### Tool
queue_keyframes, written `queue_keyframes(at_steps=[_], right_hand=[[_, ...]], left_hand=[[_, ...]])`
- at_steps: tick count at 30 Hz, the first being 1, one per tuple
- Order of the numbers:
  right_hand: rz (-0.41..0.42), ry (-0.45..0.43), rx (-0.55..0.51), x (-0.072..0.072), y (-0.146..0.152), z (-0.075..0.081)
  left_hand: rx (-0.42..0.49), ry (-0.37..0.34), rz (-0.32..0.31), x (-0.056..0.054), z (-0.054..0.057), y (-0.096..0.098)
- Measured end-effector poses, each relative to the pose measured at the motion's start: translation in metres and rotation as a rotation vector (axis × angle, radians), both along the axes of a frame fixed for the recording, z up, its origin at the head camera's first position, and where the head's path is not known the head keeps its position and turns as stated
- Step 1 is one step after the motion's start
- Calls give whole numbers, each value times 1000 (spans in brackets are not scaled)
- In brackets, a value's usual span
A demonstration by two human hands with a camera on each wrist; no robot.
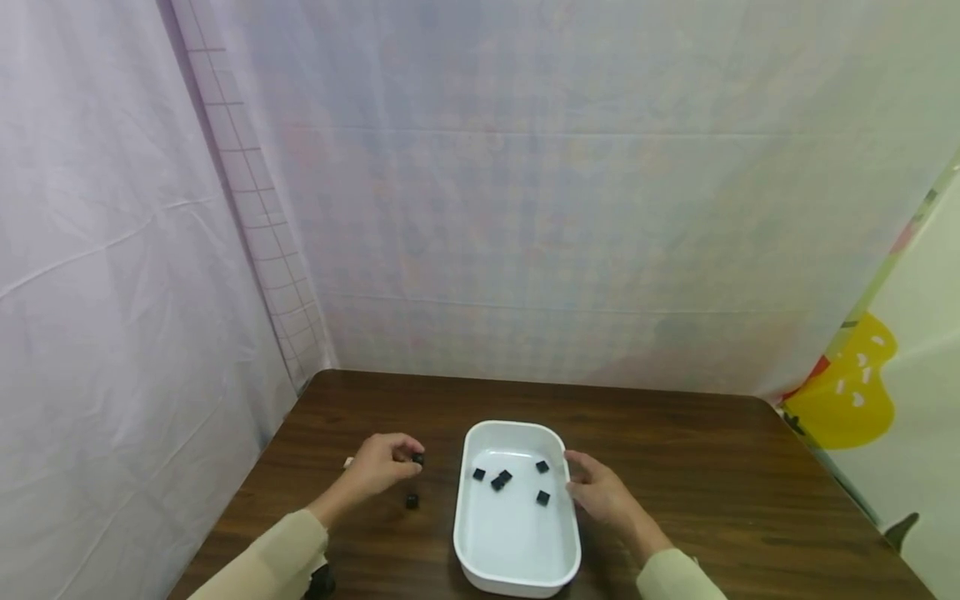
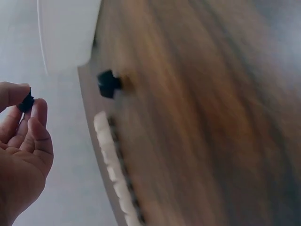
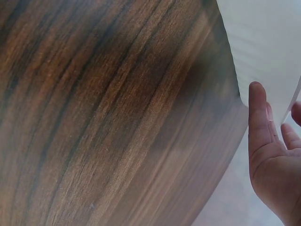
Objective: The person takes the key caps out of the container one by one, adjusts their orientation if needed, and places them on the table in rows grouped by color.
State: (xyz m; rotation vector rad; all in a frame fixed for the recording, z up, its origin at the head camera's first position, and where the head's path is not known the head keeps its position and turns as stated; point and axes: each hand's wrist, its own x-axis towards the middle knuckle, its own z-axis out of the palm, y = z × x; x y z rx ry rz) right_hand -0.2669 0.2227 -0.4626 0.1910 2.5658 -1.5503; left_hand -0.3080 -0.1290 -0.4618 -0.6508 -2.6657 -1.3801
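My left hand pinches a small black block between thumb and fingertips, left of the white tray. In the left wrist view the same hand has its other fingers bent below that piece. Another black block lies on the table nearer me; the left wrist view shows it as a dark block with a narrower end. My right hand touches the tray's right rim, its fingers fairly straight along the outside in the right wrist view. Several black blocks lie scattered inside the tray.
The brown wood table reaches back to a pale curtain. A small white piece shows behind my left hand. In the left wrist view a row of cream pieces with dark sides stands along the table.
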Motion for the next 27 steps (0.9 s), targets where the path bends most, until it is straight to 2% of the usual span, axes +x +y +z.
queue_keyframes(at_steps=[4,10,20,27], right_hand=[[5,16,-9,1,0,0],[7,6,22,-1,1,1],[-1,-22,32,-2,1,1],[-5,-28,30,-2,0,1]], left_hand=[[-6,-2,26,4,-4,-13],[-44,-46,46,6,-12,-26],[-160,5,-30,7,-31,-36],[-159,-37,-69,8,-38,-36]])
